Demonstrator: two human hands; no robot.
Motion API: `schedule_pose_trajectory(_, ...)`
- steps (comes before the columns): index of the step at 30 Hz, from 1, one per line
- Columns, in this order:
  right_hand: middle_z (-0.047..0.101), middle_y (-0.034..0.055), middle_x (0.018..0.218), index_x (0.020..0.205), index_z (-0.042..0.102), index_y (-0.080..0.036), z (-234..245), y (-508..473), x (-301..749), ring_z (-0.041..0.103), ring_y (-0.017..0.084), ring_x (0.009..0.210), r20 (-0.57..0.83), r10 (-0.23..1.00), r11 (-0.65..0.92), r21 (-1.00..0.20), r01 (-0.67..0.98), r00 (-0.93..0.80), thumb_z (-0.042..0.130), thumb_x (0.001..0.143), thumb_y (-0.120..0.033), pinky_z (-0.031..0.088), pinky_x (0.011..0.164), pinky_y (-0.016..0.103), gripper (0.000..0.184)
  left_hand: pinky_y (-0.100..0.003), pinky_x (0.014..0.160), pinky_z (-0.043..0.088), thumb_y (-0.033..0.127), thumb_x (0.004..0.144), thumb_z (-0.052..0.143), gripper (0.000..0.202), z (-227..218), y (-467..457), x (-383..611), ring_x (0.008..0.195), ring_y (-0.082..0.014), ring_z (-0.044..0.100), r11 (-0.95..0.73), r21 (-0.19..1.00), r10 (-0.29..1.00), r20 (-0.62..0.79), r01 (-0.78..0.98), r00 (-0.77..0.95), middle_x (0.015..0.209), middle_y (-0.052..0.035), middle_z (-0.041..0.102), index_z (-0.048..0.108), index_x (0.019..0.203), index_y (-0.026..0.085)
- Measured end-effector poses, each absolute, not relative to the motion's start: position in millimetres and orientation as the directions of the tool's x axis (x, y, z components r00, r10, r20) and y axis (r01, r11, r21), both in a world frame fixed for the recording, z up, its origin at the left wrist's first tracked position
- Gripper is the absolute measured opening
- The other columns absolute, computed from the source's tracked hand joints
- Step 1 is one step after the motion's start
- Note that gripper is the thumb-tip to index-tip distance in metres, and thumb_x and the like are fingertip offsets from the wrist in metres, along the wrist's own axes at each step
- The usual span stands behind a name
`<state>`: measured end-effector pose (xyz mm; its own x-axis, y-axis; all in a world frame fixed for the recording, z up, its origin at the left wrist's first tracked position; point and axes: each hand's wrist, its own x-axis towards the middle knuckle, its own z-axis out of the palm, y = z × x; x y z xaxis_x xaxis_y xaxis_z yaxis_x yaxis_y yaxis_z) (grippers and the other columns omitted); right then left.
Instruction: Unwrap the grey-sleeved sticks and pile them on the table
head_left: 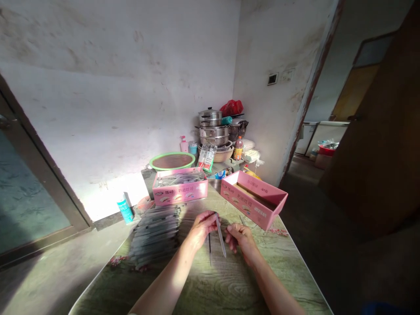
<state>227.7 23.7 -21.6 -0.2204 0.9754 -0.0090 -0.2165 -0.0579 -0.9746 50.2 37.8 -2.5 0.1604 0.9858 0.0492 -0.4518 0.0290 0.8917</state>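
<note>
My left hand (204, 226) pinches the upper end of a slim, greyish see-through stick (221, 237), which slants down over the table. Close to its right side is my right hand (241, 239), fingers curled inward and thumb against them; whether anything tiny is between them I cannot make out. A thin dark stick (210, 248) shows just below my left hand. Left of my hands lies a thick pile of similar slim, clear-wrapped sticks (154, 234). Behind it, a pink box (181, 197) holds more of them. Another pink box (249, 202), showing a brown bottom, stands at the right.
The wood-patterned table (226, 288) fills the near area. Behind the boxes are a green-rimmed round tray (172, 161), stacked steel pots (213, 131) and an orange drink bottle (238, 148). A blue can (124, 210) stands left of the table. A door (377, 131) is at the right.
</note>
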Motion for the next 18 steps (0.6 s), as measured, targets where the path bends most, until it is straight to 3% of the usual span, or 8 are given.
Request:
schedule_pose_trajectory(7,0.066,0.0011,0.055,0.07,0.064,-0.015,-32,31,231,0.049,0.007,0.034,-0.021,0.962,-0.082,-0.973,-0.217,-0.271,0.073,0.073,-0.061,0.025,0.031,0.017,0.047,-0.025,0.067,0.052,0.033,0.073,0.083,0.03,-18,37,63,0.072,-0.0149,0.067,0.086,0.852,0.986,0.001,-0.517,0.165,0.087,-0.0094,0.073,0.071,0.089,0.011)
schedule_pose_trajectory(18,0.068,0.0004,0.055,0.066,0.064,-0.016,-33,27,230,0.044,0.005,0.035,-0.048,0.937,-0.121,-0.974,-0.194,-0.347,0.079,0.072,-0.046,0.023,0.033,0.017,0.033,-0.027,0.064,0.054,0.038,0.082,0.073,0.028,-26,28,69,0.069,-0.0152,0.064,-0.031,0.9,0.982,0.107,-0.435,0.153,0.084,-0.0065,0.068,0.07,0.095,0.014)
